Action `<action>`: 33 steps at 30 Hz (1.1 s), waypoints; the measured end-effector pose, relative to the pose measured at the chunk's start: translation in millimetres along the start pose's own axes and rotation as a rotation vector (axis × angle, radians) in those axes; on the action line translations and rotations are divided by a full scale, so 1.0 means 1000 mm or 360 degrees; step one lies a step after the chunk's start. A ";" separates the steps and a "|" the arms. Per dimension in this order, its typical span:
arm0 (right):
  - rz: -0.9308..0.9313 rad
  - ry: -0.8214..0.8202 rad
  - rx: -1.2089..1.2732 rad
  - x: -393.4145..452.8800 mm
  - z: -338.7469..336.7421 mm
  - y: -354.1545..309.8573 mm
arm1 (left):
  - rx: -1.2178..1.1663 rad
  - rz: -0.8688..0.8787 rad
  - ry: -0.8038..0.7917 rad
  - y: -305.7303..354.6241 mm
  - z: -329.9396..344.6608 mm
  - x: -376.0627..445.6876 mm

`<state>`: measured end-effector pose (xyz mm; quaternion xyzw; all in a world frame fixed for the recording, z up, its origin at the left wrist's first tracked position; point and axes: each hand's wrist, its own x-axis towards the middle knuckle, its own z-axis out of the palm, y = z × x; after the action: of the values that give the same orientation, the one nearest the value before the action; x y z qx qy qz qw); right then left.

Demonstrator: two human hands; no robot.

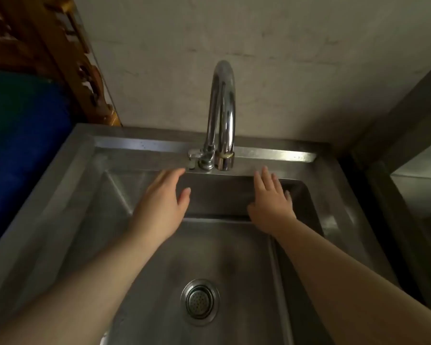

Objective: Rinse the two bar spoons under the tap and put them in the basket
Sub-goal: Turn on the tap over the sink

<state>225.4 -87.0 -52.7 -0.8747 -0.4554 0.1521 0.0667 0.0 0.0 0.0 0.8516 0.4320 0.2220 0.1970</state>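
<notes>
No spoons or basket anywhere in view, just the tap [222, 115] arching over the steel sink [139, 143], no water running. Left hand [163, 205] reaches toward its handle [194, 154], right hand [271, 205] alongside, both with fingers spread wide, holding nothing. Drain strainer [200, 302] below.

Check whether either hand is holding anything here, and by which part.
Nothing is held. The left hand and the right hand are both open and empty over the sink, near the tap. No spoons show.
</notes>
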 end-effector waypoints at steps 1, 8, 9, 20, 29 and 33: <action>-0.0012 0.0006 -0.0065 0.005 0.005 0.004 | -0.0008 -0.0003 0.0009 -0.003 0.004 0.004; 0.0010 0.0086 -0.0071 0.020 0.023 0.012 | -0.0032 0.0126 -0.0007 -0.014 0.023 0.043; 0.0015 0.0082 -0.0056 0.019 0.023 0.013 | -0.0026 0.0164 -0.0020 -0.014 0.025 0.046; 0.0020 0.0074 -0.0006 0.017 0.019 0.011 | 0.0033 0.0338 0.0047 -0.021 0.028 0.062; 0.0033 0.0067 -0.0026 0.016 0.019 0.010 | -0.0004 0.0315 0.0079 -0.020 0.026 0.066; 0.0014 0.0073 -0.0026 0.016 0.019 0.010 | -0.0100 0.0280 0.0066 -0.015 0.022 0.072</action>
<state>235.4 -80.4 -76.7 -0.8804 -0.4512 0.1285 0.0694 40.3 65.0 -11.0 0.8749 0.3523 0.2695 0.1944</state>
